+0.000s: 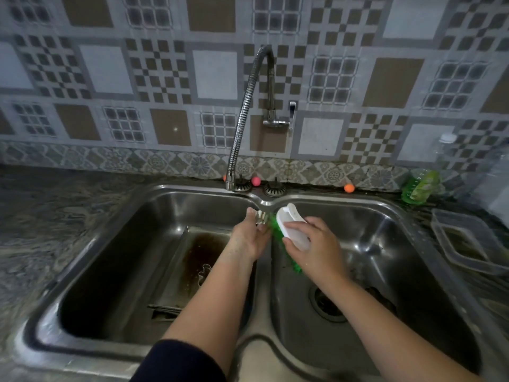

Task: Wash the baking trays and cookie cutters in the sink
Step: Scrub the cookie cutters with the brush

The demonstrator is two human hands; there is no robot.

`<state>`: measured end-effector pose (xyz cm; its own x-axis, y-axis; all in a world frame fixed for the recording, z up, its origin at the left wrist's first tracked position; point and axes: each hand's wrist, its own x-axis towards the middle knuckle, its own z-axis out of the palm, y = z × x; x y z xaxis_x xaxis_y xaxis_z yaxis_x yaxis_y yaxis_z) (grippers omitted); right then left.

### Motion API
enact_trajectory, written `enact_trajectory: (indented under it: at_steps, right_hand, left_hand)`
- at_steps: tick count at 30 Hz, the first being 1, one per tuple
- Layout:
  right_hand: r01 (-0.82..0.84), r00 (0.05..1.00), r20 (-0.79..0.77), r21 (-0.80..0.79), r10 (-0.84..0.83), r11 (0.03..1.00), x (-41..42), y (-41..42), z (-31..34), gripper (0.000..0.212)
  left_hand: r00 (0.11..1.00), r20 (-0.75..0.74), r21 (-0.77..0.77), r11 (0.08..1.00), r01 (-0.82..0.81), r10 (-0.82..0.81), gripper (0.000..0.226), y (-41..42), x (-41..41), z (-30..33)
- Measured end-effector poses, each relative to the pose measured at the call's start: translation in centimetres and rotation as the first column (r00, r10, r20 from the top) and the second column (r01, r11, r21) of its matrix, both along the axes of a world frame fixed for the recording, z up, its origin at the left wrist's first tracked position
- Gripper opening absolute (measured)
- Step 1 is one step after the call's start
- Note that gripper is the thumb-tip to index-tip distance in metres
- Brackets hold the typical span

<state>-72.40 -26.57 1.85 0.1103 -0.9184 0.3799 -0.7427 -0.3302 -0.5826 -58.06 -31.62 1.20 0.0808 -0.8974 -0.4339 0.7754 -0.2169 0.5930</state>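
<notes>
Meanwhile, above the sink divider, the right hand is gripping a brush against a cookie cutter the left hand is pinching (baking tray lying left of it)

The left hand covers most of the small metal cookie cutter it holds above the sink divider, so the cutter's shape cannot be told. Left of the divider, the left forearm hides part of the baking tray and of a second cutter lying in it. Right of the divider, the right hand covers the rear of the white brush, and the right forearm crosses the drain. Far right of the divider, a clear bottle is blurred and cut off by the edge.
</notes>
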Motion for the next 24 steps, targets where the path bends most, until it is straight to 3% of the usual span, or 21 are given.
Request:
enact_trajectory:
  at_steps: [5, 10, 13, 19, 21, 22, 24]
  right_hand:
    - [-0.01, 1.0, 0.0, -0.073, 0.011, 0.997, 0.7, -0.5, 0.7, 0.034]
    - [0.12, 0.992, 0.03, -0.033, -0.119, 0.992, 0.4, -2.8, 2.7, 0.034]
    - [0.052, 0.998, -0.023, -0.07, -0.053, 0.996, 1.1, -1.3, 1.9, 0.034]
    - [0.151, 0.988, -0.037, 0.029, -0.15, 0.988, 1.1, -2.8, 1.4, 0.036]
    - [0.145, 0.989, -0.049, 0.04, -0.143, 0.989, 1.4, -3.0, 1.0, 0.036]
    - [0.118, 0.991, -0.069, 0.065, -0.114, 0.991, 1.6, -2.8, 0.6, 0.036]
    - [0.051, 0.992, -0.12, 0.148, -0.033, 0.988, 2.2, -2.2, -0.9, 0.036]
  left_hand:
    - [0.995, 0.018, 0.005, 0.995, 0.096, -0.096, 0.039, 0.0, -1.1, -0.3]
    - [0.988, 0.06, -0.076, 0.986, 0.147, -0.143, 0.04, 0.6, -2.0, -0.4]
    - [0.986, 0.042, -0.058, 0.985, 0.162, -0.16, 0.044, 0.1, -1.5, 0.0]
    - [0.985, 0.02, -0.057, 0.983, 0.173, -0.172, 0.043, 1.0, -0.9, -0.8]
    - [0.983, 0.152, -0.048, 0.993, 0.108, -0.099, 0.039, 0.7, 0.2, -1.7]
    - [0.957, 0.287, -0.019, 0.998, 0.055, -0.047, 0.038, 0.5, 1.0, -2.2]
    - [0.766, 0.643, 0.058, 0.997, -0.043, -0.004, 0.046, 0.6, 3.0, -3.5]
